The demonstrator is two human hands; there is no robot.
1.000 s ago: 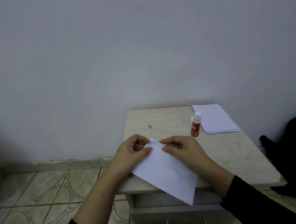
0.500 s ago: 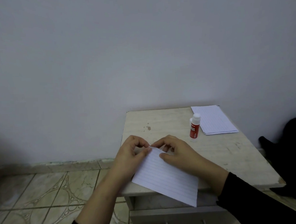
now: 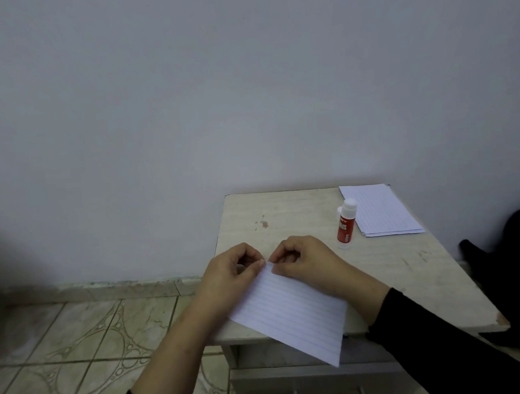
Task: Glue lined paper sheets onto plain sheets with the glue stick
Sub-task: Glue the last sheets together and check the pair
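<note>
Both hands are working the far corner of one lined sheet (image 3: pixel 290 310); the left hand (image 3: pixel 233 271) and the right hand (image 3: pixel 305 261) have their fingers curled in, each pinching that corner between thumb and fingertip, knuckles nearly touching; to my eye they are either picking two stuck sheets apart or squaring one over another, and I cannot tell which, since only a lined face shows and any plain sheet beneath is hidden.

The sheet lies tilted across the near edge of the small table (image 3: pixel 410 279), its near corner hanging out past the edge at about five o'clock; the glue stick (image 3: pixel 344 224) stands upright with its white cap on at roughly one o'clock from the hands, well apart from them; just beside it, further toward two o'clock in the far corner, sits a stack of lined sheets (image 3: pixel 380 210).

The stack suggests plenty of the job is left; the capped, untouched stick suggests gluing is not under way right now; whether this sheet already carries glue I cannot say.
</note>
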